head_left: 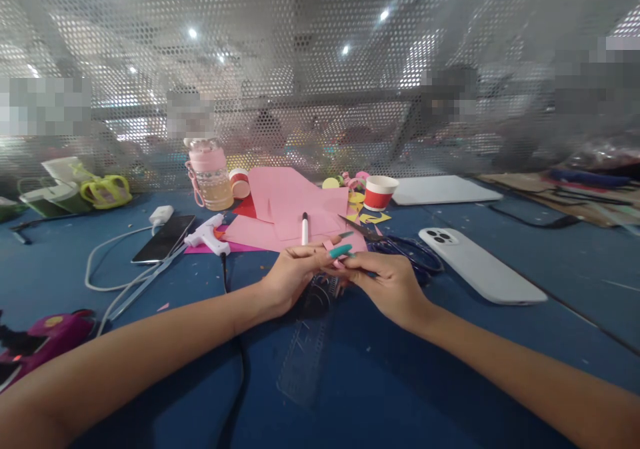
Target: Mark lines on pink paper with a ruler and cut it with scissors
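Over the near middle of the table, my left hand (291, 277) and my right hand (393, 288) meet at their fingertips. Both are closed in a pinch on a small pink paper strip (329, 244), partly hidden by the fingers and long nails. A clear plastic ruler (303, 362) lies below them. Just beyond my left hand is a white marker (305, 230) with a black end. Scissors (367, 230) with dark blades rest behind my right hand. Pink paper sheets (300, 192) lie beyond both hands.
A white glue gun (207, 236), a black phone (165, 239) and cables lie left. Behind stand a pink bottle (210, 176) and a red-and-white paper cup (379, 194). A white phone (483, 268) lies right. A perforated screen (310, 69) closes off the back.
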{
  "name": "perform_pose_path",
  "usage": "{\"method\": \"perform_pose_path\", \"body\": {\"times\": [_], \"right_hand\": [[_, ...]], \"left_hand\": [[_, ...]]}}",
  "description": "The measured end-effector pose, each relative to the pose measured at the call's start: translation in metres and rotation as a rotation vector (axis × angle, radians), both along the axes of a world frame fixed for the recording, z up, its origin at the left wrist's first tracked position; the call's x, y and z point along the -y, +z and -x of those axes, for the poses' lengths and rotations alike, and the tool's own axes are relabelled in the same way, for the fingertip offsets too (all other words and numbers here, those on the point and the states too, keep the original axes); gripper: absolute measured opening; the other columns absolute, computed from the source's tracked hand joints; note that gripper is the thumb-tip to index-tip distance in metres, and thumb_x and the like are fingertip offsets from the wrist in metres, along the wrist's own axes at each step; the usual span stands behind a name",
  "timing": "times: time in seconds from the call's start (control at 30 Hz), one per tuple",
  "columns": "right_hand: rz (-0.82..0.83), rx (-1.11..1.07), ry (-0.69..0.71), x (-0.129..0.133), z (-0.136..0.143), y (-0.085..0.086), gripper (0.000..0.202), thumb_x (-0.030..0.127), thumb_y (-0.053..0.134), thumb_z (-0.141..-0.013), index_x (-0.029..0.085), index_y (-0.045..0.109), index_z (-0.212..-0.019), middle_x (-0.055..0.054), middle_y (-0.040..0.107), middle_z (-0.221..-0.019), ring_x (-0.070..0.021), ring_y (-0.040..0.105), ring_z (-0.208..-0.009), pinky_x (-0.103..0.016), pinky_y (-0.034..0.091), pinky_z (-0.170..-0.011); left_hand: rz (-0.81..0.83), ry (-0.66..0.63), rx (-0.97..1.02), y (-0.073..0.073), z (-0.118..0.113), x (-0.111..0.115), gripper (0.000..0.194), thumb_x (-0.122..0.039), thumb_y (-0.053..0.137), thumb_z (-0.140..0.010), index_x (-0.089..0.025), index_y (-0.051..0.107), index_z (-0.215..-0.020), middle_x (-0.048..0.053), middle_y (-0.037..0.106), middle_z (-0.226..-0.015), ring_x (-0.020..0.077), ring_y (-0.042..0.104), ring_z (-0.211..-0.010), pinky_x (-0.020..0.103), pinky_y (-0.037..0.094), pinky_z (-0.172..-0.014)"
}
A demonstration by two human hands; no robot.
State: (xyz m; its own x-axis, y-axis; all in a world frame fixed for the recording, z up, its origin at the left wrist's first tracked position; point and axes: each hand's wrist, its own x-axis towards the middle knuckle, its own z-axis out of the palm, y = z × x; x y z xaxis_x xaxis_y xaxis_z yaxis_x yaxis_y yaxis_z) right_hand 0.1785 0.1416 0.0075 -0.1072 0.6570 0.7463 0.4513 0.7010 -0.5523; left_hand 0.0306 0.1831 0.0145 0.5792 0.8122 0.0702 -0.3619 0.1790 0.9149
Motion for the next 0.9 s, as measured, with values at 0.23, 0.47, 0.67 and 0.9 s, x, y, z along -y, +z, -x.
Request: {"method": "perform_pose_path", "body": {"times": [0.23,0.47,0.67,0.9], "right_hand": [[0.19,-0.155,-0.014,0.0,-0.001,0.001,0.013,0.027,0.066,-0.072,0.019,0.069,-0.062,-0.001,0.068,-0.05,-0.0146,0.063,-0.042,-0.021,0.05,-0.041],[0.574,-0.475,0.132,-0.003,0.005,0.001,0.017,0.032,0.076,-0.06,0.019,0.071,-0.068,-0.002,0.07,-0.059,-0.0143,0.064,-0.046,-0.024,0.054,-0.045],[0.728,-0.618,0.161,-0.001,0.011,0.007,0.025,0.03,0.081,-0.051,0.016,0.07,-0.068,0.0,0.068,-0.056,-0.0141,0.064,-0.047,-0.022,0.053,-0.042],[0.786,-0.682,0.179,0.0,0.014,0.006,0.029,0.037,0.08,-0.052,0.014,0.07,-0.067,-0.004,0.07,-0.059,-0.0115,0.065,-0.047,-0.018,0.053,-0.043]], "left_hand": [[0.013,-0.04,-0.055,-0.004,0.0,-0.002,0.024,-0.036,0.081,-0.052,-0.015,0.071,-0.06,0.003,0.069,-0.062,0.0149,0.062,-0.065,0.032,0.046,-0.075],[-0.006,0.06,-0.061,-0.006,-0.001,0.0,0.026,-0.038,0.08,-0.052,-0.014,0.07,-0.057,0.003,0.066,-0.056,0.0119,0.058,-0.055,0.027,0.045,-0.061],[-0.045,0.128,-0.083,-0.007,-0.001,-0.001,0.024,-0.037,0.08,-0.052,-0.015,0.07,-0.056,0.001,0.065,-0.054,0.01,0.055,-0.051,0.025,0.043,-0.054],[-0.032,0.192,-0.137,-0.001,-0.002,0.002,0.023,-0.035,0.081,-0.047,-0.015,0.07,-0.053,0.0,0.063,-0.05,0.0079,0.052,-0.048,0.022,0.042,-0.052]]}}
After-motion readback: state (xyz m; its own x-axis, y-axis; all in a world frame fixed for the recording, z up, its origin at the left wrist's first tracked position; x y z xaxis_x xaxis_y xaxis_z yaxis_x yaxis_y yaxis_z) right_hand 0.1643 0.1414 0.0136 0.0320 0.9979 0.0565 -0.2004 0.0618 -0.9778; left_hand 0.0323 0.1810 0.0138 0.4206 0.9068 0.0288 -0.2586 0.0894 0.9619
